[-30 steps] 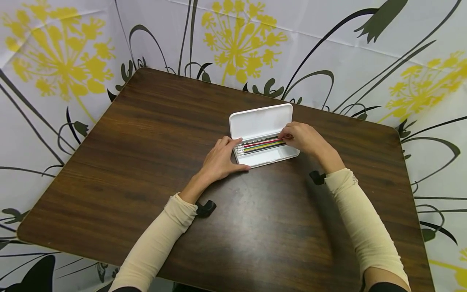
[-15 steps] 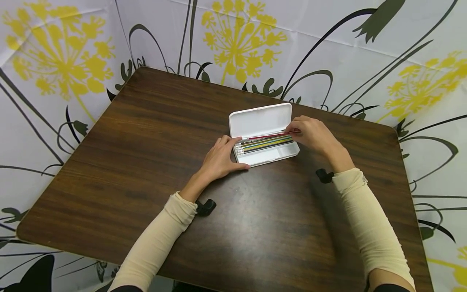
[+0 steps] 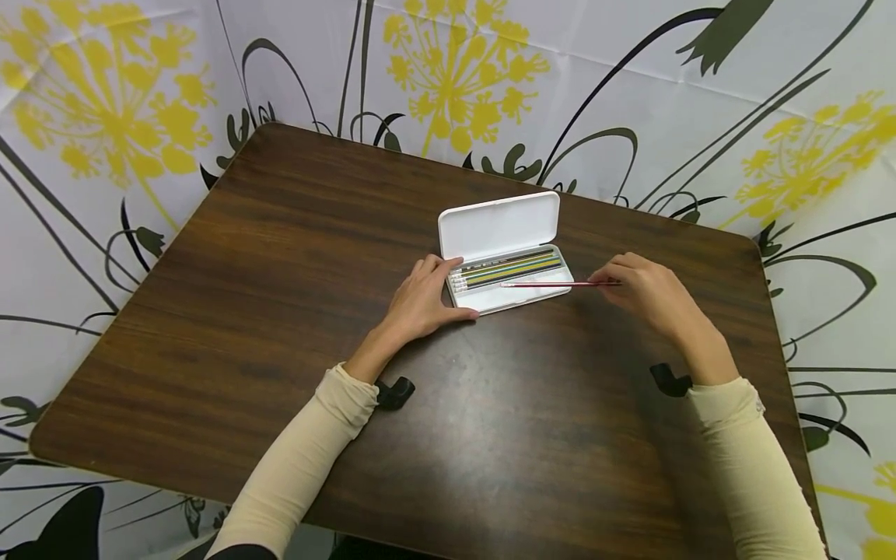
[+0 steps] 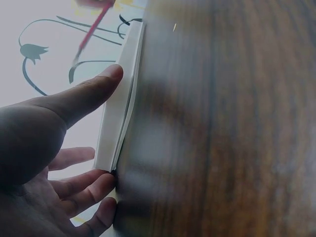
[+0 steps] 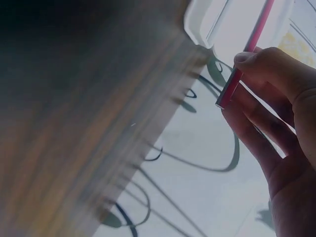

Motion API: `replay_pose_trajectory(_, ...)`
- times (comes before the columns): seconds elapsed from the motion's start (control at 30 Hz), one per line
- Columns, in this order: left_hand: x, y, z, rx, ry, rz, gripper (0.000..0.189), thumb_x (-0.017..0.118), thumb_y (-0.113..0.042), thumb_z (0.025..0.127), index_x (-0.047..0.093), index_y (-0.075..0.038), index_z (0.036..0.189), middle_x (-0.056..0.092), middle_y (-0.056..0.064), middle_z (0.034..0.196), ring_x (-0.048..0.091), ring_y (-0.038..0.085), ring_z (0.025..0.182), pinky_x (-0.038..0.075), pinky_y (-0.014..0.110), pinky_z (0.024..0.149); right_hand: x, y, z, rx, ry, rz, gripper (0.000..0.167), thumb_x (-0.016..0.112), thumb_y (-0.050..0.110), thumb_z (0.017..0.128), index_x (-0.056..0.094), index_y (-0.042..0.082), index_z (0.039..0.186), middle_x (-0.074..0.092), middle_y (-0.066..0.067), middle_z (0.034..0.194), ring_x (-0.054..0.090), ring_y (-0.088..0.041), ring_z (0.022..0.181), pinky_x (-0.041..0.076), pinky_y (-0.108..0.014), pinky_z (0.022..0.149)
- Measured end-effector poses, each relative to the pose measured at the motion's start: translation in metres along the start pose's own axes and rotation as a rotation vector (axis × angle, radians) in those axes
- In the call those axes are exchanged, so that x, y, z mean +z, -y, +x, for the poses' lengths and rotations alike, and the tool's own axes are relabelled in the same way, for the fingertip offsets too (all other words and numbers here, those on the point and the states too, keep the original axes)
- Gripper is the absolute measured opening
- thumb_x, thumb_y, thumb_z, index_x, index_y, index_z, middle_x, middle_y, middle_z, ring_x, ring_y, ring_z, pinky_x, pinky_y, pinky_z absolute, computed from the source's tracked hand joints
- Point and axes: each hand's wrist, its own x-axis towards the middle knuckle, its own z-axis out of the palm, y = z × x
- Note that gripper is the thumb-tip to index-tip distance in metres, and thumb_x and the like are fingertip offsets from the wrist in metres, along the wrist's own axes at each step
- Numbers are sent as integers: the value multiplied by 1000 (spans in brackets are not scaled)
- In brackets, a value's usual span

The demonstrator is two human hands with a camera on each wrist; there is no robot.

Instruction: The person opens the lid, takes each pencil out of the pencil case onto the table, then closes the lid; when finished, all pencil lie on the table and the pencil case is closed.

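Note:
A white pencil case lies on the table with its lid up. Several pencils in dark, yellow and green lie side by side in its back part, white eraser ends to the left. My left hand holds the case at its left end, thumb along the front wall and fingers around the end. To the right of the case, my right hand pinches a red pencil between thumb and fingers near its unsharpened end. The red pencil's eraser end reaches over the case's front part. Both wrist views confirm these holds.
The brown wooden table stands against a white cloth printed with yellow flowers and dark stems. Each wrist carries a small black camera mount.
The red pencil has been lifted from among the others and drawn to the right and toward the front by my right hand. My left hand has stayed on the case.

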Motion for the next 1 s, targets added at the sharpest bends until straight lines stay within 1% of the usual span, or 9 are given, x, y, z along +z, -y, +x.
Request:
replay_pose_trajectory(0.13, -1, -1, 2, 2, 6, 0, 95, 83, -56, 71, 45, -14, 147, 48, 8, 117, 44, 24, 104, 44, 41, 81, -4, 4, -30, 13, -21, 11, 30, 81, -2, 76, 75, 12, 100, 65, 1, 98, 61, -15, 88, 50, -39, 73)
replay_pose_trajectory(0.27, -2, -1, 3, -4, 6, 1, 95, 83, -55, 71, 44, -14, 148, 48, 9, 118, 44, 25, 105, 44, 42, 82, -9, 6, -45, 4, -40, 8, 32, 81, -5, 73, 75, 12, 100, 66, 1, 97, 62, -15, 88, 50, -38, 73)
replay_pose_trajectory(0.43, -1, -1, 2, -13, 16, 4, 96, 83, -56, 70, 44, -15, 148, 48, 9, 119, 45, 25, 107, 44, 43, 83, -7, 4, -52, 14, -28, 14, 33, 81, -7, 73, 74, 12, 99, 66, 0, 98, 61, -15, 87, 50, -39, 71)
replay_pose_trajectory(0.6, 0, 0, 1, -11, 23, 0, 96, 82, -56, 71, 43, -16, 149, 48, 9, 120, 44, 25, 107, 44, 43, 83, 9, 1, -58, 13, 24, 23, 31, 81, -6, 73, 73, 11, 98, 65, 0, 96, 61, -16, 85, 49, -40, 71)
replay_pose_trajectory(0.73, 2, 0, 2, -3, 16, 5, 95, 82, -56, 71, 44, -15, 148, 48, 8, 118, 44, 24, 106, 44, 42, 82, 20, -1, -61, 8, 47, 43, 28, 80, -7, 74, 73, 10, 96, 65, 0, 93, 62, -18, 81, 50, -41, 69)
replay_pose_trajectory(1.0, 1, 0, 1, -2, 7, -2, 96, 82, -56, 71, 44, -14, 148, 48, 8, 118, 44, 24, 105, 44, 41, 81, 26, 0, -61, 52, 121, 30, 26, 80, -2, 77, 74, 13, 98, 65, 3, 93, 60, -14, 82, 50, -38, 69)
